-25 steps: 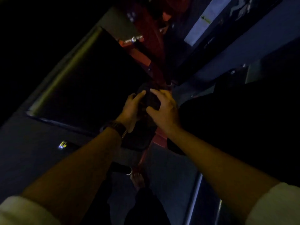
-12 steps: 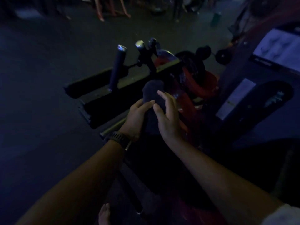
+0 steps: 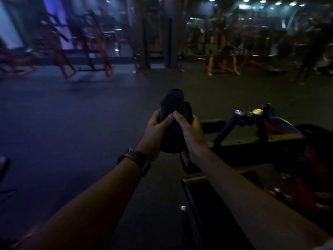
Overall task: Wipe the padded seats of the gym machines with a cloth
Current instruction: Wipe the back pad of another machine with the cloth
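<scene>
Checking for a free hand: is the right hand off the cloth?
No, the right hand grips the dark cloth together with the left hand, their thumbs close together on it.

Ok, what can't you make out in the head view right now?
- The dark bundle gripped by the left hand and right hand: too dim to tell cloth from padding.
- Most of both hands' fingers: hidden behind the bundle.
- The near machine: any seat is lost in shadow, and the right edge cuts off the frame.
- The background machines: motion-blurred.
</scene>
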Available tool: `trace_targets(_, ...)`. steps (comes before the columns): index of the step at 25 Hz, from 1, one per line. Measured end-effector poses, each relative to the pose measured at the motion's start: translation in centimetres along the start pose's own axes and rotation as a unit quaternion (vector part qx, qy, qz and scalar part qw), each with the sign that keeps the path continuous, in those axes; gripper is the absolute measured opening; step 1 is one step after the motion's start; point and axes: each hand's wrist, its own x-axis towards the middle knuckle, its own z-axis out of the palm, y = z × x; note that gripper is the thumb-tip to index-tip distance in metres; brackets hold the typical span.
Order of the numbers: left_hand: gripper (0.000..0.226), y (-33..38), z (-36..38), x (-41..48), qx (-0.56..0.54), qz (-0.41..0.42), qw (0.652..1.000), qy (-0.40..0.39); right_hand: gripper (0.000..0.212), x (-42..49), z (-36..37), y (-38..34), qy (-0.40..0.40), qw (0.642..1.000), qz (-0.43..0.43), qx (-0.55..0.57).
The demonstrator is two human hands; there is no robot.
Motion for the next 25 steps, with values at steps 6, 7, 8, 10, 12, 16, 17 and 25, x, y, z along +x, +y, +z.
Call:
trace_targets(6, 0.032, 6.2, -15.0, 1.7, 0.029, 0.044, 0.994, 0.096, 0.068, 3.3, 15.7, -0.8, -0.174, 0.983, 0.058, -0.026)
trace_targets(7, 0.036, 7.2, -17.6, 2.1, 0.031, 0.056, 0.991, 0.116, 0.056, 3.5, 18.4, -1.2, -0.181, 0.982, 0.033, -0.032)
trace_targets(8, 0.040, 8.2, -20.0, 2.4, 0.037, 0.069, 0.987, 0.139, 0.050, 3.9, 21.1, -1.5, -0.187, 0.981, 0.000, -0.039)
trace_targets(10, 0.042, 10.4, -24.6, 3.0, 0.045, 0.091, 0.980, 0.171, 0.047, 4.6, 26.3, -2.3, -0.210, 0.976, -0.053, -0.025)
trace_targets(12, 0.043, 12.3, -29.0, 3.4, 0.053, 0.112, 0.970, 0.209, 0.049, 5.3, 31.6, -2.7, -0.250, 0.965, -0.076, 0.010)
trace_targets(16, 0.047, 14.5, -36.9, 4.0, 0.063, 0.134, 0.945, 0.291, 0.054, 6.5, 40.5, -2.2, -0.320, 0.943, -0.078, 0.039)
trace_targets(17, 0.046, 14.7, -38.9, 4.2, 0.066, 0.139, 0.939, 0.309, 0.057, 7.1, 42.7, -1.9, -0.337, 0.937, -0.077, 0.044)
trace_targets(25, 0.030, 16.6, -52.5, 11.0, 0.113, 0.182, 0.863, 0.457, 0.061, 14.9, 58.9, 0.9, -0.441, 0.888, -0.099, 0.084)
